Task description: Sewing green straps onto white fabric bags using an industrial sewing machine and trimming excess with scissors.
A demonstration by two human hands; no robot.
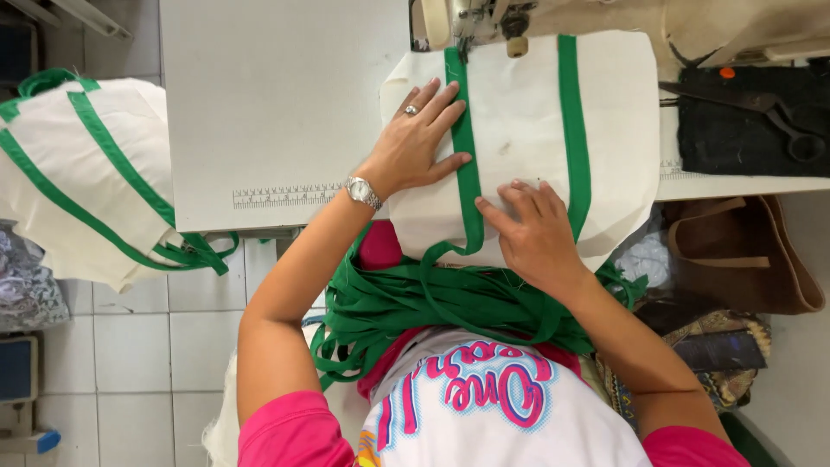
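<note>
Flat on the white sewing table (277,95) lies a cream canvas bag panel (519,130) with two green webbing straps sewn along it; its long axis runs away from the person, from the table's near edge toward the sewing machine (484,17) at the far side, and its near end droops over the edge toward the lap. Both straps run parallel to that axis: the left strap (464,147) leads straight up under the machine's presser foot, while the right strap (572,121) lies well apart from it, nearer the panel's right edge.

The left hand (415,147) rests palm down on the panel's left part, fingers spread fairly wide and pointing up and to the right, their tips touching the left strap; it grips nothing and only presses the cloth flat; a ring shows on one finger and a metal wristwatch (363,192) sits at the wrist. The right hand (536,233) lies palm down between the two straps near the table edge, fingers loosely apart and pointing up and left, the forefinger reaching toward the left strap; it too presses rather than holds.

Below the hands a loose heap of green webbing (432,303) gathers in the lap; to the left a stack of finished cream bags with green straps (78,173) sits off the table; at the right, black scissors (761,108) lie on a dark mat (735,138).
</note>
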